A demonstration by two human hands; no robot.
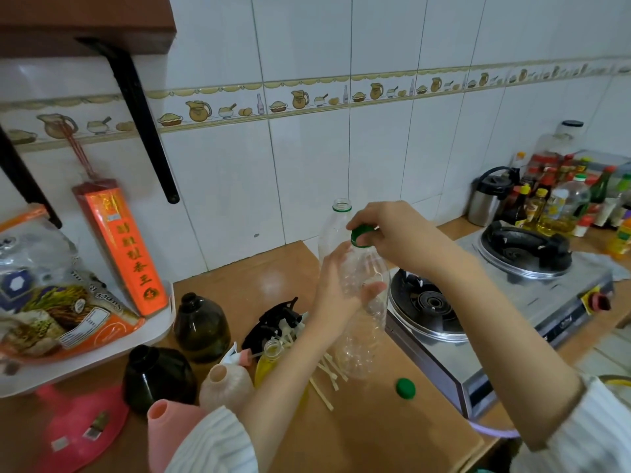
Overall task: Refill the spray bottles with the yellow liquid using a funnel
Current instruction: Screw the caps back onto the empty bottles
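Left hand (336, 291) wrapped round the middle of a clear empty plastic bottle (362, 322), fingers curled onto its far side, thumb across the near side. Right hand (392, 230) above, fingertips pinched together on a green cap (362, 236) at the bottle's neck; cannot tell whether the cap is seated or already loose. Second clear bottle (336, 230), uncapped with a green neck ring, just behind the left fingers against the tiled wall. Another green cap (405, 388) flat on the wooden counter (375, 431), below and to the right of the held bottle. Under the left wrist: small bottle of yellow liquid (269, 361), open-necked. Left of it, two dark spray bottles (201, 327) without heads, a pale one (227, 384) and a pink one (174, 431). Black spray heads (276, 322) with pale tubes heaped just beyond the wrist. Pink funnel (78, 428) lying at lower left, well apart from both hands. Gas stove (495, 322) to the right of the fingers.
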